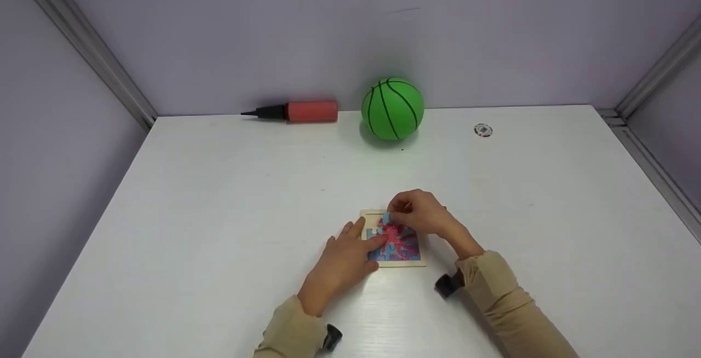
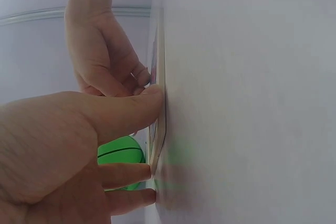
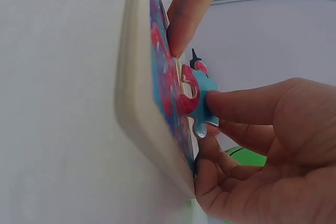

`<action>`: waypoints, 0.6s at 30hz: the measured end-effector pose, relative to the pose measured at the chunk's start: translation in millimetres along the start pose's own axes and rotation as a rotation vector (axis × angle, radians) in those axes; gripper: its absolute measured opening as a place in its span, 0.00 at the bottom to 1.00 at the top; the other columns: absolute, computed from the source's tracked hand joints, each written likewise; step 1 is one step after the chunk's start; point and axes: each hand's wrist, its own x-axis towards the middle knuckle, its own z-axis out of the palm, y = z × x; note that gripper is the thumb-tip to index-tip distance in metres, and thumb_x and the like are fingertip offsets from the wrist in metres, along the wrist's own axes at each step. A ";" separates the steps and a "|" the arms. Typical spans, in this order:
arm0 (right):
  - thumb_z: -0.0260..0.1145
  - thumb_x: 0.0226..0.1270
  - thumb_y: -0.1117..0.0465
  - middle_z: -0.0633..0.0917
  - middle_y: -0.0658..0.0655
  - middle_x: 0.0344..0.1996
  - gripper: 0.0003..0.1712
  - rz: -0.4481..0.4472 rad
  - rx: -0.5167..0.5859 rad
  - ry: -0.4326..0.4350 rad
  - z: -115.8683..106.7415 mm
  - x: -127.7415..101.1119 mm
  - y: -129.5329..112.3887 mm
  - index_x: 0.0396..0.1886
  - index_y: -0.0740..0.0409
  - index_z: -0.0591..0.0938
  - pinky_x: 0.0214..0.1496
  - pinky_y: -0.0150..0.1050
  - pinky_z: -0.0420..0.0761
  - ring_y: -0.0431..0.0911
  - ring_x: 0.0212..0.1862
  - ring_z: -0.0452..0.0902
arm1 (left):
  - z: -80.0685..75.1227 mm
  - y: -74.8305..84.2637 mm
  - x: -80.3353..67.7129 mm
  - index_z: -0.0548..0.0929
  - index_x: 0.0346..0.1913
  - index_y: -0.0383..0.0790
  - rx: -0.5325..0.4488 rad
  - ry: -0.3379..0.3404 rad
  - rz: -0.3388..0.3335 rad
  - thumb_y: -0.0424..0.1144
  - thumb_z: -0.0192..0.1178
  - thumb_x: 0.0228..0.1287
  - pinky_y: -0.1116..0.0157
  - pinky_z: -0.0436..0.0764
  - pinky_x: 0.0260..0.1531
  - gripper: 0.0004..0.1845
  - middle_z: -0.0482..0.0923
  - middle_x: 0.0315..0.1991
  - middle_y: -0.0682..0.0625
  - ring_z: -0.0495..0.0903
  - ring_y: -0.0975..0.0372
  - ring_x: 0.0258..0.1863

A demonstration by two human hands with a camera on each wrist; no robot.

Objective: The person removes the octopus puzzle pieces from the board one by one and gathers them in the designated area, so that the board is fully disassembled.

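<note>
A square puzzle board (image 1: 395, 242) lies flat near the front middle of the white table (image 1: 219, 210). The right hand (image 1: 419, 211) pinches a blue-and-red puzzle piece (image 3: 197, 100), tilted up off the board's far edge. The left hand (image 1: 342, 262) presses straight fingers on the board's left side.

A white counter (image 1: 219, 226) carries everything. At its back edge lie a red and black hand pump (image 1: 298, 111) and a green ball (image 1: 392, 109), with a small round disc (image 1: 483, 130) further right. Near the front edge lies a wooden puzzle tray (image 1: 395, 240).
</note>
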 end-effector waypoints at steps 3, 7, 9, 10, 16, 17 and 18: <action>0.65 0.64 0.65 0.81 0.51 0.28 0.02 -0.002 0.022 -0.013 -1.7 -0.2 0.8 0.35 0.58 0.83 0.36 0.38 0.73 0.43 0.31 0.72 | 0.1 0.5 0.6 0.74 0.66 0.54 -0.007 -0.003 -0.005 0.43 0.63 0.63 0.37 0.62 0.59 0.26 0.56 0.72 0.39 0.56 0.43 0.70; 0.66 0.64 0.65 0.81 0.51 0.26 0.03 -0.004 0.089 -0.012 -6.7 -0.7 3.8 0.35 0.59 0.83 0.33 0.36 0.73 0.42 0.29 0.72 | 0.1 1.2 0.5 0.74 0.66 0.54 -0.020 -0.012 -0.017 0.43 0.63 0.63 0.38 0.61 0.60 0.27 0.56 0.72 0.39 0.55 0.43 0.71; 0.65 0.64 0.65 0.81 0.52 0.26 0.04 0.001 0.151 -0.015 -10.3 -1.3 5.4 0.36 0.61 0.83 0.33 0.35 0.75 0.43 0.29 0.75 | -0.1 1.4 0.4 0.74 0.66 0.54 -0.022 -0.010 -0.016 0.42 0.63 0.64 0.38 0.61 0.60 0.26 0.56 0.72 0.39 0.55 0.43 0.71; 0.65 0.64 0.65 0.81 0.53 0.27 0.05 0.003 0.186 -0.017 -12.2 -1.6 6.2 0.36 0.62 0.83 0.34 0.36 0.77 0.43 0.29 0.76 | -0.1 1.4 0.4 0.74 0.66 0.54 -0.022 -0.008 -0.015 0.42 0.62 0.64 0.37 0.61 0.60 0.26 0.56 0.72 0.39 0.55 0.43 0.71; 0.64 0.66 0.64 0.81 0.58 0.31 0.09 0.028 0.330 -0.039 -25.4 -5.7 11.6 0.40 0.67 0.83 0.36 0.37 0.82 0.46 0.34 0.82 | 0.3 0.9 0.0 0.75 0.65 0.53 -0.027 -0.003 -0.012 0.42 0.63 0.63 0.37 0.61 0.59 0.26 0.56 0.72 0.38 0.55 0.43 0.71; 0.64 0.66 0.63 0.81 0.58 0.31 0.09 0.038 0.330 -0.040 -27.9 -6.7 12.7 0.41 0.66 0.83 0.33 0.36 0.81 0.46 0.35 0.82 | 0.3 0.8 -0.1 0.75 0.65 0.53 -0.026 -0.003 -0.014 0.42 0.63 0.63 0.37 0.61 0.59 0.26 0.56 0.72 0.38 0.55 0.43 0.71; 0.64 0.66 0.63 0.81 0.58 0.32 0.10 0.049 0.331 -0.040 -30.5 -7.8 13.3 0.41 0.66 0.83 0.31 0.35 0.80 0.47 0.35 0.83 | 0.2 0.9 -0.2 0.75 0.65 0.53 -0.026 -0.003 -0.016 0.42 0.63 0.63 0.37 0.61 0.59 0.26 0.56 0.72 0.38 0.55 0.43 0.71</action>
